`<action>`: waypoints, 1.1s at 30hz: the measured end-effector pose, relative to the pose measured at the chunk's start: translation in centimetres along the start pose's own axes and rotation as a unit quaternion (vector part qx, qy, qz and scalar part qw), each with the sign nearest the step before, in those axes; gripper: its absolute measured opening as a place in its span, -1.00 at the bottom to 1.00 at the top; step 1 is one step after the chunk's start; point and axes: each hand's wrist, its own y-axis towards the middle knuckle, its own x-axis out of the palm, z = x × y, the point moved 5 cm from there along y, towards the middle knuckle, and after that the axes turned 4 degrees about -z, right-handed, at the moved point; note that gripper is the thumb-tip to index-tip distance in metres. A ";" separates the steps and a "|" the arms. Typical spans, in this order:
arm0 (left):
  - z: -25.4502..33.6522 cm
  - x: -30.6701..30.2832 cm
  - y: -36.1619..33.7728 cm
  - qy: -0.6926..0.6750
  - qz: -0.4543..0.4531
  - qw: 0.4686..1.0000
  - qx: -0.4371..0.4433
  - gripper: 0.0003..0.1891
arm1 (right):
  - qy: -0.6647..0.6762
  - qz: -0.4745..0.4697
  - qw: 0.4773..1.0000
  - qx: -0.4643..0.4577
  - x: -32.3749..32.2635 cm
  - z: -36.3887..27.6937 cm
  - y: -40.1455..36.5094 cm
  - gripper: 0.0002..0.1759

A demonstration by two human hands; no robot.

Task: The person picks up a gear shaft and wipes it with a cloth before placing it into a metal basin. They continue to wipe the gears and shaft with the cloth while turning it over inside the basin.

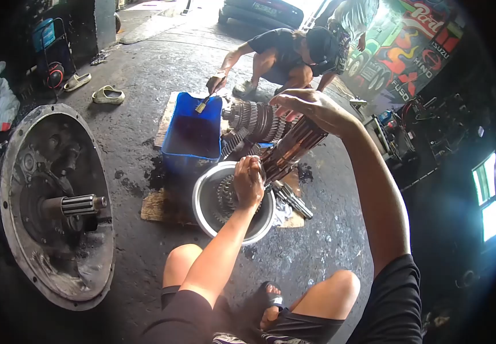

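Observation:
A long splined transmission shaft (pixel 295 146) leans up and to the right over a metal basin. My right hand (pixel 314 110) curves over its upper end and grips it, the fingers reaching past the far side. Lower down, my left hand (pixel 249 182) closes around the shaft's lower end, whose tip is partly hidden. Toothed gears (pixel 223 198) lie in the basin (pixel 197 203) beneath my left hand. Just beyond the shaft rests a stack of gears on another shaft (pixel 255 119).
A co-worker (pixel 282 57) squats opposite, holding a brush (pixel 201 107) over a blue tub (pixel 170 140) of dark liquid. A large bell housing (pixel 59 264) stands at left. Cardboard (pixel 159 206) and a smaller splined shaft (pixel 294 200) lie by the basin. Sandals (pixel 108 95) are farther back.

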 end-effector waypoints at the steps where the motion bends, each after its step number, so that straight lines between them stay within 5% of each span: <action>1: -0.5 0.1 -0.1 0.014 -0.008 1.000 -0.005 -0.59 | -0.019 0.022 0.996 -0.086 0.0 -0.4 -0.3 -0.38; 3: 0.5 -0.1 0.3 0.015 0.018 0.999 0.026 -0.66 | -0.039 0.042 0.992 -0.115 -0.2 -1.5 -0.6 -0.40; 6: -0.9 -0.7 0.8 -0.082 0.154 0.981 -0.080 -0.69 | 0.041 0.061 0.997 0.013 0.0 -0.9 -0.9 -0.47; 10: -2.0 -1.0 0.1 -0.032 0.003 0.995 -0.098 -0.65 | 0.028 0.057 0.998 0.000 -0.2 -0.4 -0.2 -0.49; 13: -2.5 -1.4 -2.2 0.041 0.052 0.991 0.116 -0.57 | 0.003 0.084 0.996 -0.006 -0.2 -0.3 -0.3 -0.47; 15: -1.6 -1.7 -2.3 0.005 0.031 0.992 0.118 -0.55 | -0.053 0.068 0.996 -0.008 0.1 -1.2 -0.6 -0.47; 17: -3.9 -0.6 -1.2 -0.019 -0.032 0.998 -0.048 -0.52 | -0.068 0.086 0.994 -0.016 0.4 -1.5 -0.9 -0.46; 22: -6.0 1.1 4.2 -0.175 -0.116 0.960 -0.182 -0.62 | -0.065 0.058 0.996 0.018 0.5 -1.7 -0.5 -0.48; 23: -6.8 1.0 5.0 -0.330 -0.155 0.914 -0.178 -0.68 | -0.057 0.055 0.996 0.031 0.4 -1.6 -0.4 -0.48; 25: -1.1 -0.5 6.2 -0.388 -0.066 0.898 -0.197 -0.69 | -0.061 0.065 0.995 0.036 0.4 -1.7 -0.3 -0.45; 27: 1.4 -0.3 7.0 -0.455 -0.078 0.873 -0.156 -0.66 | -0.089 0.066 0.992 0.054 0.2 -2.8 -0.2 -0.46; 29: 1.6 0.2 6.8 -0.341 -0.116 0.932 -0.034 -0.59 | -0.069 0.070 0.995 0.017 0.6 -2.7 0.1 -0.47; 31: 2.9 -0.2 6.7 -0.408 -0.206 0.880 -0.126 -0.59 | -0.090 0.089 0.992 0.018 0.7 -3.9 -0.2 -0.47; 33: 2.3 -0.6 8.2 -0.366 -0.232 0.883 -0.182 -0.61 | -0.114 0.089 0.989 0.022 1.0 -4.4 0.1 -0.45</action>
